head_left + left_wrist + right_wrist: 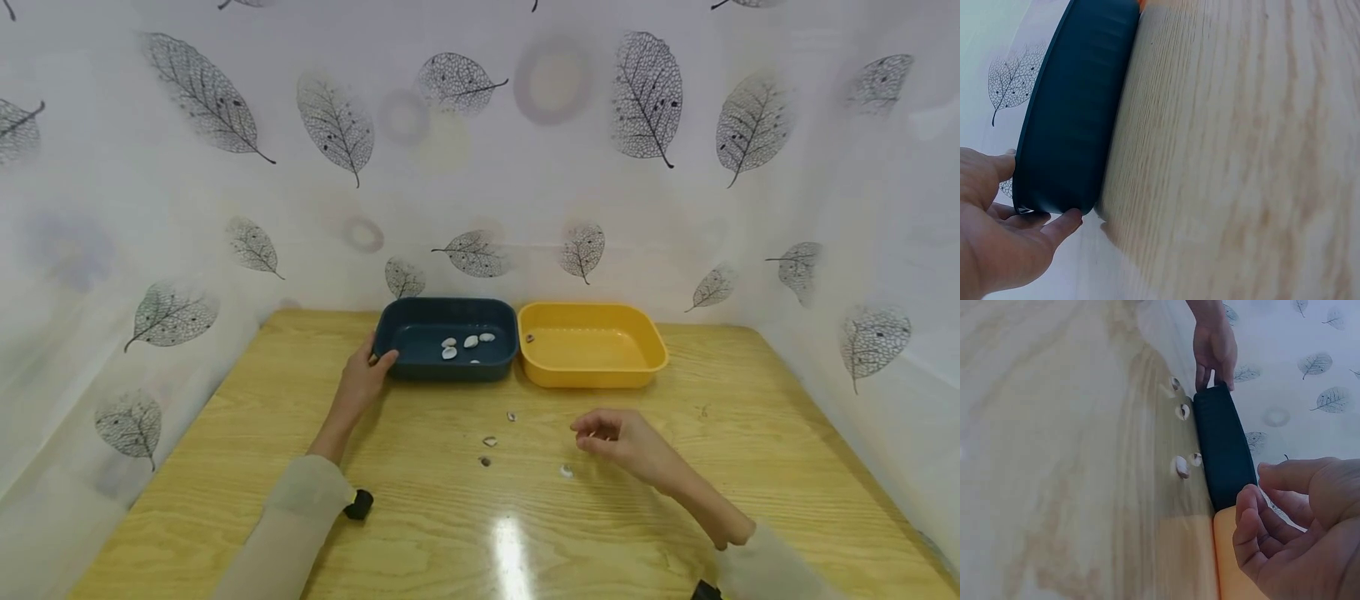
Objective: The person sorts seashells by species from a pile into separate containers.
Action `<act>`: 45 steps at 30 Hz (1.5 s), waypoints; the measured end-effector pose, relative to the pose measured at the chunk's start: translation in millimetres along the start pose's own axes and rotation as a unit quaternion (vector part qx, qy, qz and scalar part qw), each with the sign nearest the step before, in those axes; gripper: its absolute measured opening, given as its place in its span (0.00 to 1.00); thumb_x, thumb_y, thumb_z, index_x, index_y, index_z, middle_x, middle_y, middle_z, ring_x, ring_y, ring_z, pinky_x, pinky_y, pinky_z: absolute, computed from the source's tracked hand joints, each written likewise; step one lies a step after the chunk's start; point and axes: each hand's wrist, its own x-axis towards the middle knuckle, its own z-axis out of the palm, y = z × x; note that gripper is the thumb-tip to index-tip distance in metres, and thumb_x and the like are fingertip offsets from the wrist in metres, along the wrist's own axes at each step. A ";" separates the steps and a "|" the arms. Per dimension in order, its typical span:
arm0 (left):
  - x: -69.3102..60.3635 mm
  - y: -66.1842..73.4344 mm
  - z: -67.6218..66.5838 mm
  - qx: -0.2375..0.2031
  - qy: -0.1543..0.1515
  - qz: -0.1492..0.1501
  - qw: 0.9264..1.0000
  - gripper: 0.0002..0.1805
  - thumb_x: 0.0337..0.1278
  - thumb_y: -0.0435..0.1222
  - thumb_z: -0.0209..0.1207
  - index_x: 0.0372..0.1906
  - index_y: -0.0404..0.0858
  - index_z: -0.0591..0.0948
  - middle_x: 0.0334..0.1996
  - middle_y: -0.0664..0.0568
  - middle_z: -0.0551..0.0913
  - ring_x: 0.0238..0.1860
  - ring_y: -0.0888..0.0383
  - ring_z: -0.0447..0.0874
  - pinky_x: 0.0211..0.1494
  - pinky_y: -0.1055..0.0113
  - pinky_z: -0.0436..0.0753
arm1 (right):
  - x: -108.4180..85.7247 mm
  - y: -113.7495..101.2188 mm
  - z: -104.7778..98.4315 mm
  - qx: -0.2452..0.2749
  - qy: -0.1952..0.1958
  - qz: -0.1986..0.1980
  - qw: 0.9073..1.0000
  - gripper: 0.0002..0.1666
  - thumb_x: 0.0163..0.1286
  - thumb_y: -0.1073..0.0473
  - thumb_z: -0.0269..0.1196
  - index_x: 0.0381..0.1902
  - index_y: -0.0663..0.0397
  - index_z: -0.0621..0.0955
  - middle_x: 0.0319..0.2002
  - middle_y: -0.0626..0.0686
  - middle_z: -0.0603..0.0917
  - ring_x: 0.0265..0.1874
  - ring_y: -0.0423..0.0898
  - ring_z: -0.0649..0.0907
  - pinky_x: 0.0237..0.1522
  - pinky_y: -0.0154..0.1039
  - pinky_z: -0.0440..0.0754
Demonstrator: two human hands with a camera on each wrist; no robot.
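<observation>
At the back of the table, my left hand (364, 375) grips the left end of a dark teal bin (450, 372), thumb at the rim; the left wrist view shows fingers against its end wall (1054, 187). Several pale seashells (470, 342) lie inside that bin. Over the table in front of a yellow bin (585, 379), my right hand (626, 442) hovers with loosely bent fingers. In the right wrist view a gap shows between thumb and fingers (1250, 519), and nothing is seen held. Nearest to it on the wood is a white seashell (566, 471).
More small seashells lie on the tabletop, among them a pale one (490, 441), a dark one (484, 461) and another (512, 416). One small brownish shell (529, 337) is in the yellow bin, which stands beside the teal one. A leaf-print curtain (480, 167) hangs behind.
</observation>
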 end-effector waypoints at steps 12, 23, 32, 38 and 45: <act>2.1 -2.1 1.7 -0.005 0.006 -0.002 1.000 0.41 0.83 0.44 0.50 0.82 0.29 0.44 0.80 0.32 0.48 0.77 0.33 0.57 0.77 0.45 0.62 | -5.0 9.4 16.3 -0.062 -0.006 0.002 0.998 0.18 0.69 0.65 0.69 0.55 0.70 0.83 0.37 0.50 0.85 0.33 0.41 0.83 0.31 0.33 0.83; 1.5 -1.9 1.3 -0.006 0.003 0.000 1.000 0.41 0.83 0.44 0.49 0.82 0.29 0.43 0.80 0.31 0.48 0.77 0.33 0.56 0.77 0.45 0.63 | -5.2 12.0 27.0 -0.105 0.001 -0.003 0.995 0.19 0.66 0.62 0.72 0.52 0.66 0.85 0.35 0.49 0.82 0.29 0.38 0.76 0.30 0.32 0.78; 1.0 -2.0 1.3 -0.009 0.002 -0.002 1.000 0.41 0.83 0.43 0.49 0.82 0.30 0.43 0.80 0.32 0.47 0.77 0.33 0.57 0.76 0.45 0.64 | -4.1 10.0 35.9 -0.181 0.020 -0.006 0.983 0.14 0.63 0.60 0.75 0.46 0.58 0.88 0.34 0.45 0.81 0.31 0.40 0.76 0.32 0.33 0.77; 1.2 -1.6 1.7 -0.008 0.005 -0.002 1.000 0.40 0.83 0.43 0.50 0.82 0.30 0.44 0.80 0.32 0.48 0.77 0.33 0.56 0.77 0.45 0.63 | -4.3 8.4 37.6 -0.192 0.024 -0.013 0.981 0.11 0.63 0.60 0.76 0.43 0.55 0.89 0.33 0.43 0.81 0.30 0.37 0.75 0.31 0.33 0.76; 0.8 -1.2 2.0 -0.013 0.004 -0.007 1.000 0.40 0.83 0.43 0.49 0.82 0.30 0.43 0.80 0.32 0.48 0.77 0.33 0.57 0.77 0.45 0.63 | -3.6 7.9 38.1 -0.192 0.024 -0.022 0.981 0.06 0.63 0.60 0.75 0.39 0.51 0.90 0.30 0.40 0.80 0.27 0.35 0.74 0.29 0.33 0.75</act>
